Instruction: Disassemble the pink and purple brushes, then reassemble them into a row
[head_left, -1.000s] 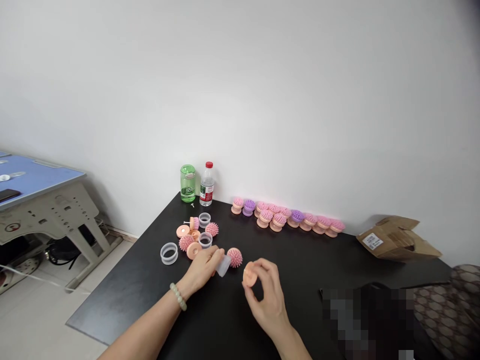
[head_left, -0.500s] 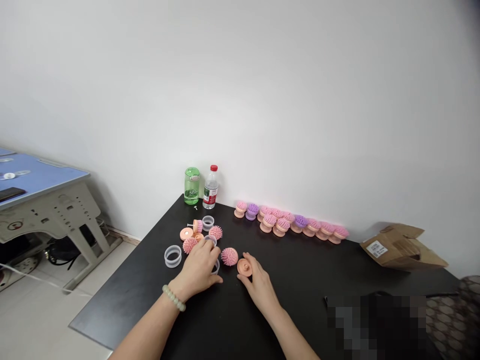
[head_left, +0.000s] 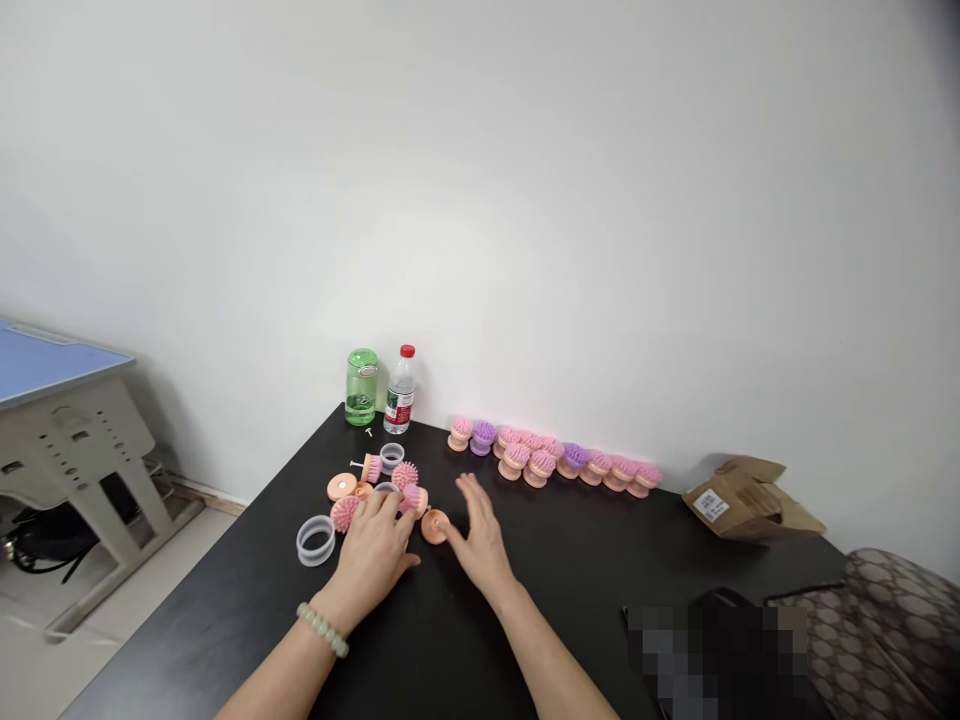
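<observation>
My left hand, with a beaded bracelet on the wrist, reaches over loose parts with its thumb apart. Its fingertips are at a pink bristle head that lies tilted; whether they touch it I cannot tell. My right hand is open, fingers raised, its thumb beside a round peach cap. Around the left hand lie another pink bristle head, one farther back, a flat peach disc and a clear ring. A second clear ring sits behind. The left hand partly hides some parts.
Assembled pink and purple bristle brushes line the wall side of the black table. A green bottle and a red-capped water bottle stand at the back corner. An open cardboard box lies right; a blue desk stands left.
My right hand has let go of the peach cap, which now lies farther left and away. The nearby pink bristle head has shifted away and tipped. The view has turned slightly right.
</observation>
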